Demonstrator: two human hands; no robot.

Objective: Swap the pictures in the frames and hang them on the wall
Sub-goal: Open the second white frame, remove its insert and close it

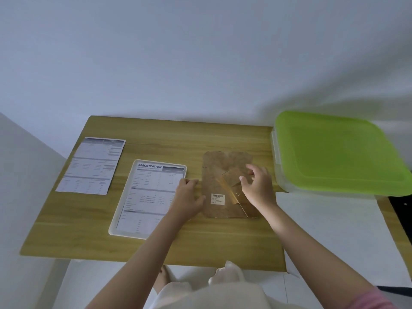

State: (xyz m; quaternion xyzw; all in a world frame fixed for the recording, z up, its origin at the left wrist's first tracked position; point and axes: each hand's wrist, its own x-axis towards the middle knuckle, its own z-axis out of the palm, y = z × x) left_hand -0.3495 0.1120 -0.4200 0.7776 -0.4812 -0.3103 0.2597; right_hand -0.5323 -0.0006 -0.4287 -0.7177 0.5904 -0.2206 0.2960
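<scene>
- Loose printed paper sheet (91, 166): flat on the wooden tabletop (78, 230), far left.
- White frame (120, 212): lying flat, "SPECIFICATION" sheet (149, 195) inside.
- My left hand (188, 195): fingers loosely curled, resting at the frame's right edge, gripping nothing.
- Brown fibreboard backing panel (214, 210): flat, stand flap raised.
- My right hand (256, 186): fingers pinching that flap.
- Green-lidded plastic box (334, 152): far right.

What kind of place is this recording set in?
Probably a plain room at home or a small workspace: a wooden table against a bare white wall, with a green-lidded bin beside it.
</scene>
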